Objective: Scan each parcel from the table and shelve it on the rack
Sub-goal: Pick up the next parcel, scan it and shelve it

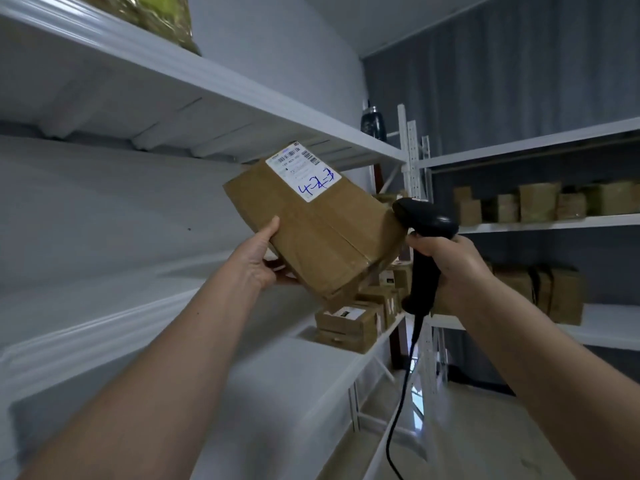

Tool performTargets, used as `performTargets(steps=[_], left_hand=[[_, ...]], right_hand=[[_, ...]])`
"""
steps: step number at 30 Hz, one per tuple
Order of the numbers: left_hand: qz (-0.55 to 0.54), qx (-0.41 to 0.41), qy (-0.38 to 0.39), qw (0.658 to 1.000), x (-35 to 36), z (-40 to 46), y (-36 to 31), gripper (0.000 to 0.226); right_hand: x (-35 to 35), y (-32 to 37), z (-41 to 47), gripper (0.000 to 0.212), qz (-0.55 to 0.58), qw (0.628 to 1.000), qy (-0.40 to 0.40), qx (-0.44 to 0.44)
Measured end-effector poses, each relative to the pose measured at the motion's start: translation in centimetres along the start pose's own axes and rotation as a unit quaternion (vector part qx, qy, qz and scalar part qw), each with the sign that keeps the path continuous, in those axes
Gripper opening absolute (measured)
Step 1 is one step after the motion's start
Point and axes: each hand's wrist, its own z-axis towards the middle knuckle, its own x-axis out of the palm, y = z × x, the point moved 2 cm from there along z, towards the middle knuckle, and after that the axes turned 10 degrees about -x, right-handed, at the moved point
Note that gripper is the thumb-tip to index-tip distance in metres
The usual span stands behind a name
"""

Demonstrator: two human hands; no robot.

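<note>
My left hand grips a brown cardboard parcel from below and the left, thumb along its edge. The parcel is tilted in the air between two shelves of the white rack. Its white shipping label faces me, with barcodes and blue handwriting. My right hand holds a black corded barcode scanner by the handle, its head close to the parcel's right edge.
Several small cardboard boxes lie on the rack shelf below the parcel. A second rack on the right carries more boxes on two levels. A dark bottle stands at the upper shelf's far end. The scanner cable hangs down.
</note>
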Motion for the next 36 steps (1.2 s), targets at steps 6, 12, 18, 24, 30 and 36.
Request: performTargets(steps=[6, 12, 18, 24, 30, 36], left_hand=[[0.001, 0.016, -0.017, 1.000, 3.1, 5.8, -1.9, 0.046], [-0.010, 0.046, -0.055, 0.997, 6.7, 13.7, -3.7, 0.041], [-0.043, 0.050, -0.111, 0.992, 10.3, 23.2, -3.5, 0.053], [-0.064, 0.040, -0.137, 0.988, 13.2, 31.8, -2.7, 0.053], [-0.025, 0.043, -0.175, 0.983, 15.3, 37.5, -0.5, 0.034], [0.266, 0.176, -0.319, 0.893, 16.3, 39.3, -0.4, 0.033]], right_hand=[[0.7, -1.0, 6.6, 0.029, 0.078, 0.995, 0.043, -0.037], [0.5, -3.6, 15.3, 0.029, 0.126, 0.985, 0.099, -0.067], [-0.3, -7.0, 24.8, 0.028, 0.174, 0.969, 0.163, -0.059], [-0.9, -10.5, 32.4, 0.013, 0.181, 0.964, 0.190, -0.034], [-0.7, -14.3, 37.4, 0.024, 0.181, 0.959, 0.220, 0.007], [-0.2, -16.6, 40.9, 0.035, 0.164, 0.961, 0.221, 0.001]])
